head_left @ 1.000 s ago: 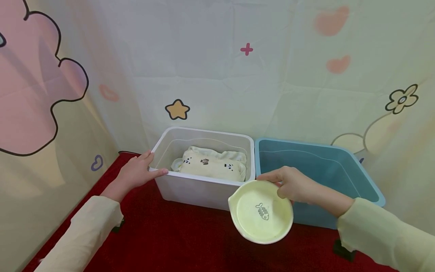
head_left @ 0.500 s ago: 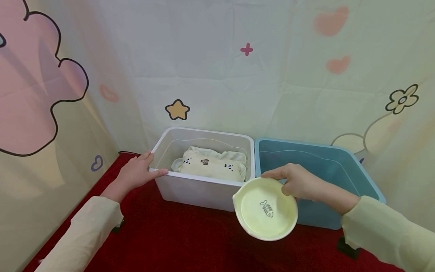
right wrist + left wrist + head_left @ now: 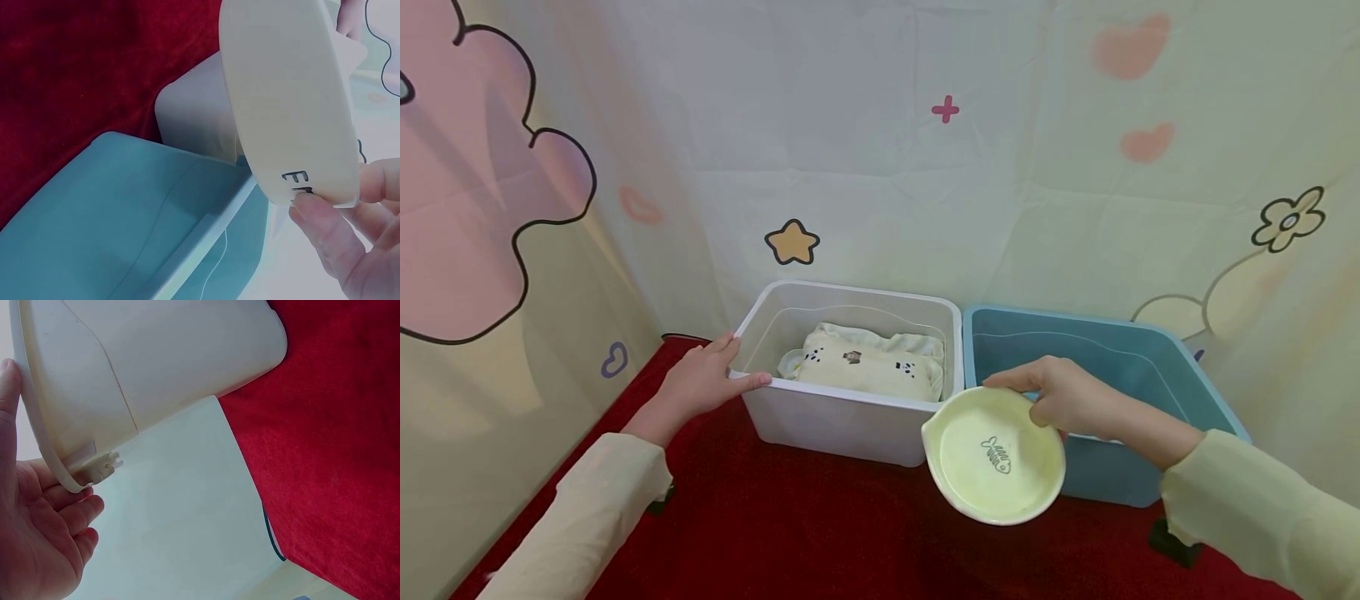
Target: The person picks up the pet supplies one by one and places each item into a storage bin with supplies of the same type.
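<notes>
My right hand (image 3: pixel 1071 402) pinches the rim of a pale yellow bowl (image 3: pixel 962 467), thumb on one side and fingers on the other. The bowl is tilted, its inside with a fish-skeleton drawing facing me and a small pointed lip at its left. It hangs in front of where the white bin (image 3: pixel 842 421) and the blue bin (image 3: pixel 1120 479) meet. In the right wrist view, the bowl's outer wall (image 3: pixel 287 106) bears a dark mark. My left hand (image 3: pixel 703 379) rests on the white bin's front left corner, thumb and fingers spread along the rim (image 3: pixel 37 419).
Inside the white bin lies a folded cream cloth item (image 3: pixel 865 367) with small animal prints. Both bins stand side by side on a red cloth (image 3: pixel 775 533). Behind them hangs a pale printed curtain (image 3: pixel 880 208).
The bowl and my right hand have shifted a little to the right and slightly upward. My left hand stays on the white bin's corner.
</notes>
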